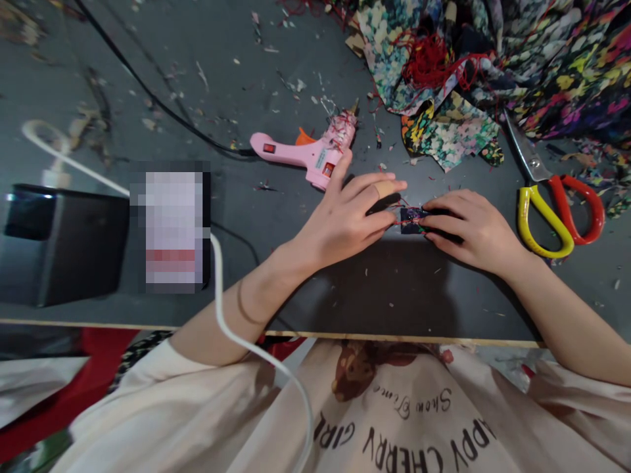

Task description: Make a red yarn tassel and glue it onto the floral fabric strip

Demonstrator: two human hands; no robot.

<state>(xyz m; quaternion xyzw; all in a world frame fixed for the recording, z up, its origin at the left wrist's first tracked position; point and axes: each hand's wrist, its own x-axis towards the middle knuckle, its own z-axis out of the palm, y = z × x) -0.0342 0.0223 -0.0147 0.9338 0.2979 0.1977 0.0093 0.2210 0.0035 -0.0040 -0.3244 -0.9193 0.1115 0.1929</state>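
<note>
Your left hand (345,217) and right hand (468,226) meet just right of the frame's centre, both pressing on a small dark fabric piece (413,219) that lies flat on the grey table (197,79). The left fingers, one wearing a tan bandage, pinch the piece's left edge; the right fingertips grip its right edge, so each hand is closed on the piece. Red thread strands trail from it. Just above your left hand lies a pink glue gun (308,150), nozzle toward upper right, its black cord (148,92) running to the upper left. At the right, near your right hand but apart from it, lie scissors (552,197) with one yellow and one red handle. Floral fabric (493,66) with a red thread tangle (426,60) fills the upper right. A white cable (219,309) crosses lower left beside a black box (54,243).
</note>
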